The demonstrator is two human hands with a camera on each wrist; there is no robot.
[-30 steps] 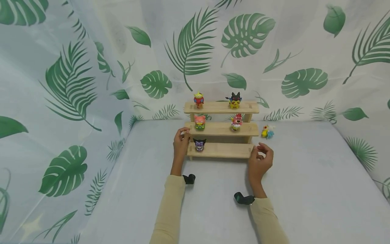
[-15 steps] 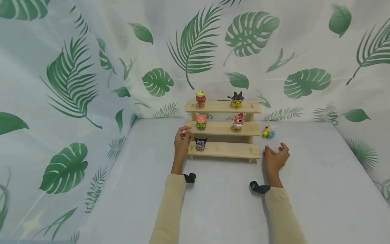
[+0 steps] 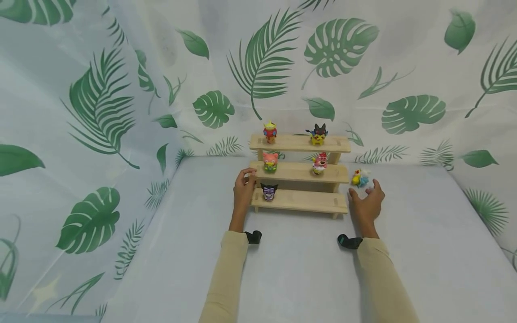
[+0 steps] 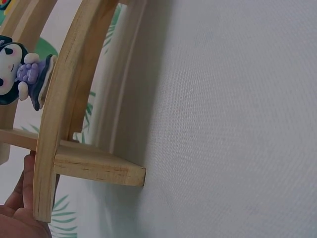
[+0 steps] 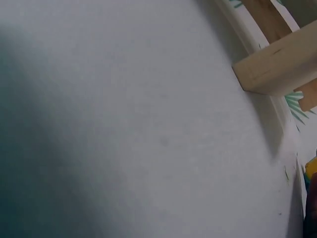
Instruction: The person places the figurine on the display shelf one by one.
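A three-tier wooden display shelf [image 3: 300, 204] stands on the table. My left hand [image 3: 244, 190] holds its left end; in the left wrist view the fingers [image 4: 28, 183] are partly hidden behind the end of a board. My right hand [image 3: 368, 206] is right of the shelf, thumb and fingers spread, just in front of a small yellow and blue figurine [image 3: 359, 178] lying on the table. A gap shows between this hand and the figurine. At the right wrist view's edge, only a yellow bit of the figurine [image 5: 311, 168] shows.
The bottom tier bears a black and purple figurine [image 3: 269, 192] at left. On the middle tier are a pink-and-green figurine [image 3: 270, 162] and a pink-red one [image 3: 320, 163]. Up top stand a red-and-yellow figurine [image 3: 270, 133] and a black-eared yellow one [image 3: 318, 134]. A leaf-print sheet [image 3: 274, 67] hangs behind.
My right hand has left the shelf's lower right end and moved right, then forward to the lying figurine, its fingers spreading. The left hand has stayed at the shelf's left end.
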